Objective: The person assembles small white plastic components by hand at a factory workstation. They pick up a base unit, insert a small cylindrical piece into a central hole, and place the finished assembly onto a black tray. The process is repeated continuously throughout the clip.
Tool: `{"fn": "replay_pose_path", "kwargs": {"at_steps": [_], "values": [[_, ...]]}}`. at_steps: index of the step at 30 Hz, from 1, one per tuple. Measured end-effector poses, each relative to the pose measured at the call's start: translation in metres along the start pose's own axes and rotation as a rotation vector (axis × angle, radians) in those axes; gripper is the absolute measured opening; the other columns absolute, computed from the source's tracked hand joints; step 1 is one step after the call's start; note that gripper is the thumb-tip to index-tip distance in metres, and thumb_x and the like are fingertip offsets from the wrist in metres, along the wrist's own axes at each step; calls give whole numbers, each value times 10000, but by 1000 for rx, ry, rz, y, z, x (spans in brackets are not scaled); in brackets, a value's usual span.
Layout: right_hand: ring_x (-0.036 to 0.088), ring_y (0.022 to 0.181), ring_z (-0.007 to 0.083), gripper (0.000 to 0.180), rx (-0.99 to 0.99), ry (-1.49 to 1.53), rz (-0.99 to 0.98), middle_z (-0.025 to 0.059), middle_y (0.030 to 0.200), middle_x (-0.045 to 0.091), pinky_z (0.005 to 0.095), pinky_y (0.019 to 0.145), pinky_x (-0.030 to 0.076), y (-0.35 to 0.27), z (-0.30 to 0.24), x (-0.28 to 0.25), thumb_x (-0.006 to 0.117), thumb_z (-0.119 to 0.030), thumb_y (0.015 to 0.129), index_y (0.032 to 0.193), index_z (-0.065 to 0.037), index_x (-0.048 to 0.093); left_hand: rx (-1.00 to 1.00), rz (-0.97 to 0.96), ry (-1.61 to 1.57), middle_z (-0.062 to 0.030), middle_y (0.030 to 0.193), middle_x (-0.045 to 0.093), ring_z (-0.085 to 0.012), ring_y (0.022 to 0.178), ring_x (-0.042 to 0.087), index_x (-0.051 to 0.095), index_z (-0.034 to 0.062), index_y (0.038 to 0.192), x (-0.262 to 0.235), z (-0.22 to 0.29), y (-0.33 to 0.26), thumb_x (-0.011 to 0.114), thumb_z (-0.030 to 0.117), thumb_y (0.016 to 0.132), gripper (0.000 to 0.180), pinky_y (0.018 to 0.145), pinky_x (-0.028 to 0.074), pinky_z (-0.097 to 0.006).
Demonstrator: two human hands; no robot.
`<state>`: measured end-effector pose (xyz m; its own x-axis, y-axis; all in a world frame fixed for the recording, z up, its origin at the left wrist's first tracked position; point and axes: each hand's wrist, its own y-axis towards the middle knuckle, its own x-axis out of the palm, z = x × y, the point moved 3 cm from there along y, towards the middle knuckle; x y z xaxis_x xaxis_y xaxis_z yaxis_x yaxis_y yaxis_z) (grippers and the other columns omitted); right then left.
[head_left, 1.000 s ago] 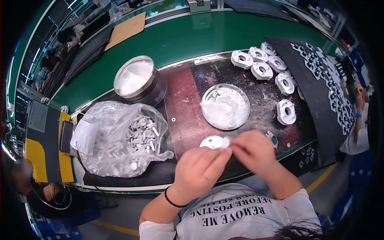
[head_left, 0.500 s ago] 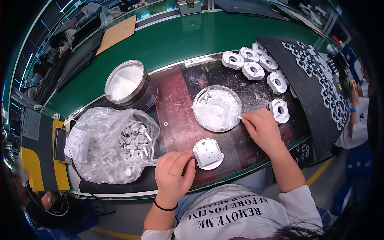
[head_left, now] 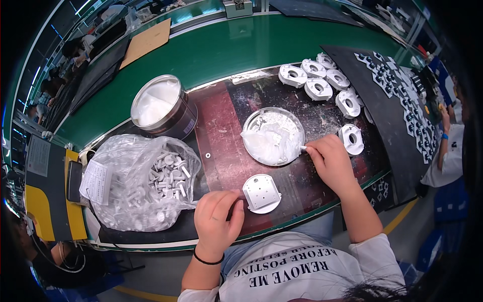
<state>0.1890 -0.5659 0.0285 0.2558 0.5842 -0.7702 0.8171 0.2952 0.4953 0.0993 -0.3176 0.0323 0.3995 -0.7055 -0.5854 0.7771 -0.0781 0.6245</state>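
My left hand (head_left: 217,216) rests on the dark mat, its fingertips against the left edge of a small white plastic part (head_left: 261,193) lying flat. My right hand (head_left: 329,161) pinches a thin white stick whose tip dips into the white paste in a shallow round dish (head_left: 273,136). Just right of that hand lies one white ring-shaped housing (head_left: 350,139).
A clear plastic bag (head_left: 143,187) of small white parts lies at the left. A metal can (head_left: 162,106) of white paste stands behind it. Several white housings (head_left: 317,80) sit at the back right, beside a black mat (head_left: 402,100). Another person's arm (head_left: 448,136) is at the far right.
My hands were together over the white part; they separated. The right hand moved to the paste dish, the left stays beside the part, which now lies on the mat.
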Motion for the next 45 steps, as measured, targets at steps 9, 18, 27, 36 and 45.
{"fn": "replay_pose_path", "kwargs": {"at_steps": [9,18,27,36,45], "values": [[553,780,274,92,-20,-31,42,83,793,609,370,720,451,3,0,2,671,-103,770,832,-41,642,0,-4,-3,-83,876,638,-265,773,594,633,35,907,1,-1,-1,687,28,697,217,690,466,-353],[560,791,275,95,-34,-64,-16,92,809,621,362,718,450,4,-1,3,672,-70,765,850,-34,651,-10,-3,-9,-82,873,638,-265,767,596,635,32,902,0,-1,-1,683,20,694,214,685,470,-352],[582,737,221,122,257,276,-52,83,847,649,324,676,454,-3,14,1,598,-119,863,902,-9,636,-11,-3,-21,-88,867,639,-268,761,597,633,29,902,0,-1,0,677,10,693,214,684,477,-353],[550,687,64,238,778,1487,-311,97,936,651,169,575,429,-29,-14,2,521,-136,935,1113,21,529,-29,-133,-120,-152,949,604,-317,861,574,600,5,1007,-1,4,-3,681,60,694,328,786,449,-398],[555,967,130,203,518,1299,-339,65,1018,598,263,850,442,-25,-66,17,567,-136,917,1060,8,579,-21,-137,-97,-149,1008,598,-320,930,561,599,9,1044,0,6,-7,686,78,702,360,838,432,-410]]}}
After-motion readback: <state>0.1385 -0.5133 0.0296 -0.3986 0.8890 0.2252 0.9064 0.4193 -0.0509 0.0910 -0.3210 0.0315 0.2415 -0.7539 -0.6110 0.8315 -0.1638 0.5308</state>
